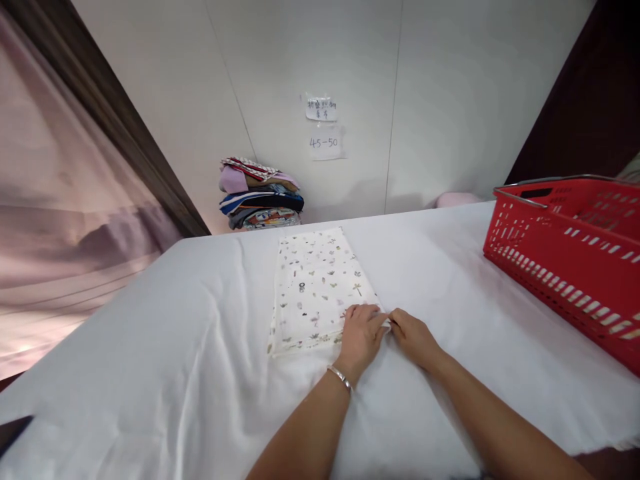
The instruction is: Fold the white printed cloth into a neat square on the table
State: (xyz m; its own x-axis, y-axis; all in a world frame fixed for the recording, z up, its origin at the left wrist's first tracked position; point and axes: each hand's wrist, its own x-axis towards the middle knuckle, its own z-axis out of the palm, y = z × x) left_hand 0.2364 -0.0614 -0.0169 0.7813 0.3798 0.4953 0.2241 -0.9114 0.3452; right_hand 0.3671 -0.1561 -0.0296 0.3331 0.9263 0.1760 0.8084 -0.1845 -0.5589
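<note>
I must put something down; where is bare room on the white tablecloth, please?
The white tablecloth is bare between the patterned cloth and red basket; also, wrinkled, left of the patterned cloth. Crowded: that cloth's near right corner, where left hand and right hand meet.

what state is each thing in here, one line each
printed cloth, folded in layers, lying flat
left hand, resting on the cloth near its near right corner
right hand, fingertips at that corner, apparently pinching it
white table cover, spread out, wrinkled on the left
fabric stack, folded and piled
red basket, upright, its bottom hidden
paper signs, stuck to the wall
</note>
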